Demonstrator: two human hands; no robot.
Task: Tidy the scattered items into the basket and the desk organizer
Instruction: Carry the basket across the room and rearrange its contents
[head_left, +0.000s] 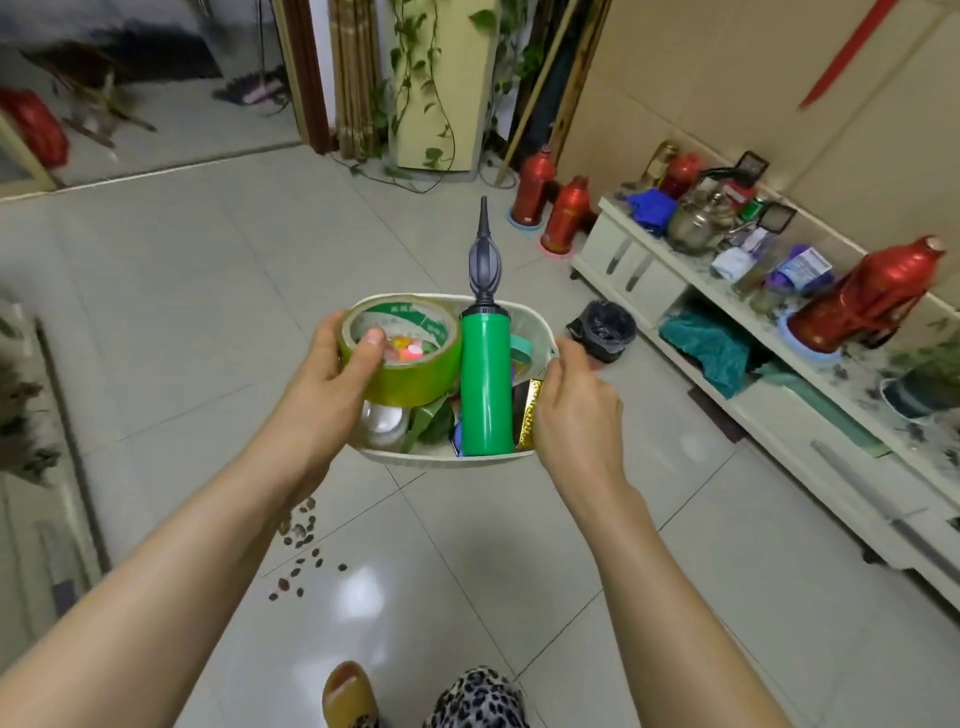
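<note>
While it is carried above the tiled floor (208, 312), the white basket (447, 457) is gripped by both hands: the left hand (324, 395) curls around its left rim, thumb pressing the green tape roll (405, 379), and the right hand (576, 410) clasps its right rim. Inside the basket a green pump (485, 379) stands upright.

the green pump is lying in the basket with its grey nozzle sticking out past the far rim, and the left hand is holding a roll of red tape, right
Not quite: the tape gripped by the left hand is green, not red, as the head view shows. The rest holds: the green pump lies in the basket with its grey nozzle sticking out past the far rim.
</note>
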